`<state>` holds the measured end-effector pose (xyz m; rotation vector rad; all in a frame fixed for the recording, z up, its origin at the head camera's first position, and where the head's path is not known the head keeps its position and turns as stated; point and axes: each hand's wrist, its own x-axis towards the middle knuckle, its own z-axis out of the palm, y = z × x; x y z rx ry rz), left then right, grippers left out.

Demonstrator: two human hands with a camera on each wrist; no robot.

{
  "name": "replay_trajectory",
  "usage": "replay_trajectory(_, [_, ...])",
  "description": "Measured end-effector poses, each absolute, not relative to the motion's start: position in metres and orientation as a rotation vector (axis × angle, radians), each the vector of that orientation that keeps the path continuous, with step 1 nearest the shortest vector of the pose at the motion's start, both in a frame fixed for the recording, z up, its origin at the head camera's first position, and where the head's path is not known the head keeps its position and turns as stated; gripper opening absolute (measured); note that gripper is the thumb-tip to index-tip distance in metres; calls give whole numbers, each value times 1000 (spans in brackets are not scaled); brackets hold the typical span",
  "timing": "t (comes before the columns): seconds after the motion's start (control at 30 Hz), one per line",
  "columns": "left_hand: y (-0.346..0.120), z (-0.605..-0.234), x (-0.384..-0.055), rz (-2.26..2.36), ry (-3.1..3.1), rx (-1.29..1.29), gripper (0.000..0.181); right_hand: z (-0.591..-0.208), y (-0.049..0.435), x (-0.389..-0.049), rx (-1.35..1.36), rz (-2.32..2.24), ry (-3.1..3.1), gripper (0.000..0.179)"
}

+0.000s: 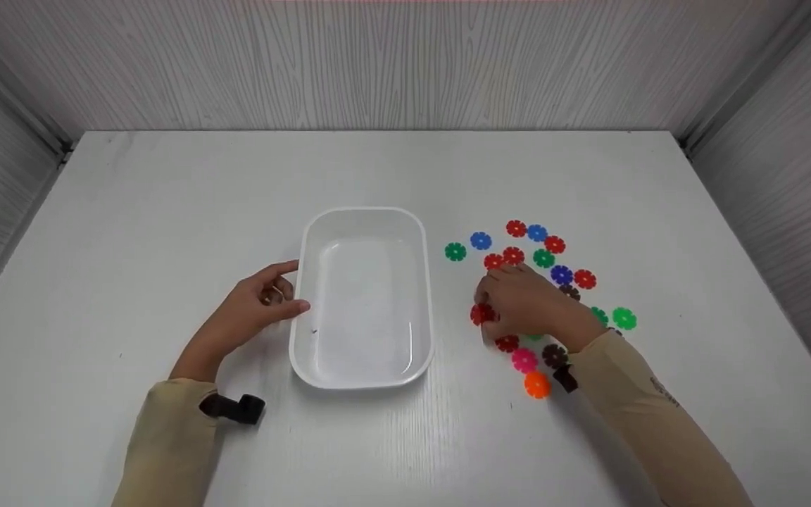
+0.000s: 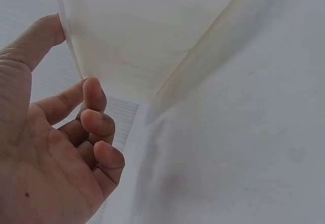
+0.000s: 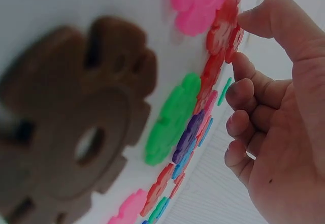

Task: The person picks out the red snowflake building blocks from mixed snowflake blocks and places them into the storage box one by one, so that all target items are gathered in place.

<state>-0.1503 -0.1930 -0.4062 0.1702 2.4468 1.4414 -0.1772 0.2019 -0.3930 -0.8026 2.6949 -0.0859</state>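
Note:
A white rectangular plastic tray [image 1: 367,303] stands in the middle of the table in the head view. My left hand [image 1: 247,310] holds its left rim, thumb over the edge and index finger against the outer side. The left wrist view shows the other fingers curled beside the tray wall [image 2: 122,41]. To the right of the tray, my right hand [image 1: 529,299] pinches a red notched plastic disc [image 1: 481,314] between thumb and index finger. In the right wrist view that red disc [image 3: 234,42] is partly hidden by the fingertips.
Several flat notched discs lie around my right hand, among them an orange disc [image 1: 537,384], a pink disc [image 1: 524,360], a light green disc [image 1: 624,318] and a blue disc [image 1: 481,241]. Some hide under the hand. A grey wood-grain panel [image 1: 377,67] rises behind the table.

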Motion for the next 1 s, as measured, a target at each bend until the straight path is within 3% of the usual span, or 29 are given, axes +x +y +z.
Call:
replay_trajectory(0.57, [-194,-411,-150,1476,2431,206,67,-367,195,-173,-817,-464,2780,45])
replay_trajectory(1.0, [-195,-412,-149,1513,2417,214,67,-358,153,-165,-903,-710,2686,44])
